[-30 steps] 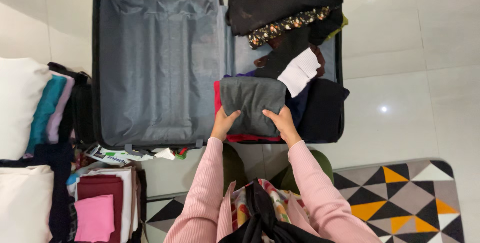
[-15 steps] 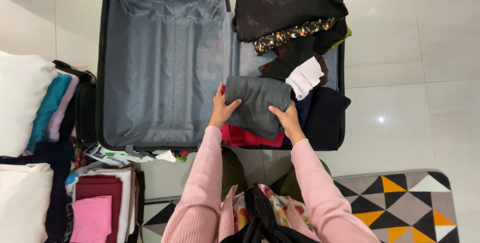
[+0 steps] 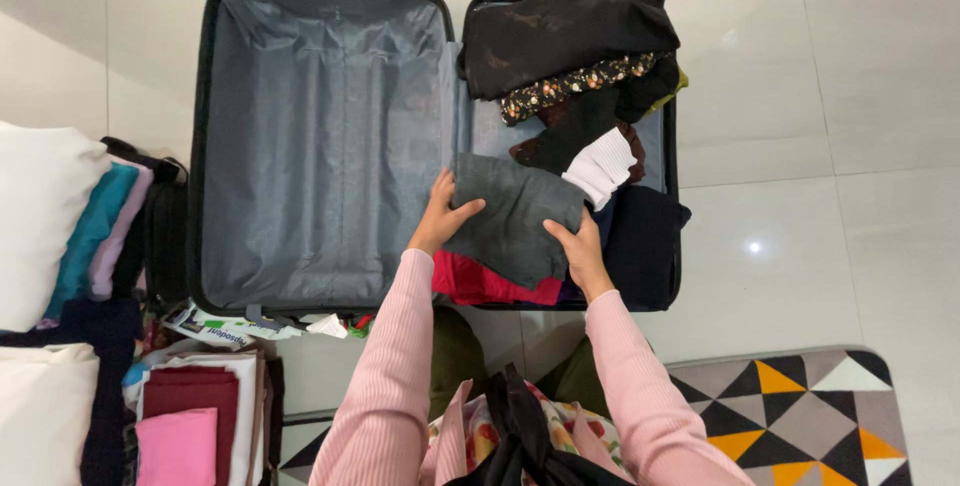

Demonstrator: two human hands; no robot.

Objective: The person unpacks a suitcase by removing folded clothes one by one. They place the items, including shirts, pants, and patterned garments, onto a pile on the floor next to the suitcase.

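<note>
An open black suitcase [image 3: 196,146] lies on the white floor. Its left half shows bare grey lining; the right half holds piled clothes. A folded grey garment [image 3: 512,214] rests on red clothing [image 3: 480,284] at the near side of the right half. My left hand [image 3: 440,214] grips the garment's left edge and my right hand [image 3: 576,248] holds its near right corner. Behind it lie a white ribbed cuff [image 3: 600,168], a floral strip [image 3: 575,86] and a large black garment [image 3: 565,28].
Stacks of folded clothes stand at the left: a pink piece [image 3: 176,446] on maroon and white ones, teal and lilac pieces [image 3: 92,231], white pillows [image 3: 35,211]. A patterned rug [image 3: 800,411] lies at the bottom right. A small printed box [image 3: 220,328] sits by the suitcase's near edge.
Both hands have slid the grey garment slightly away and to the left on the red clothing, turning it a little. My left hand has moved further up its left edge.
</note>
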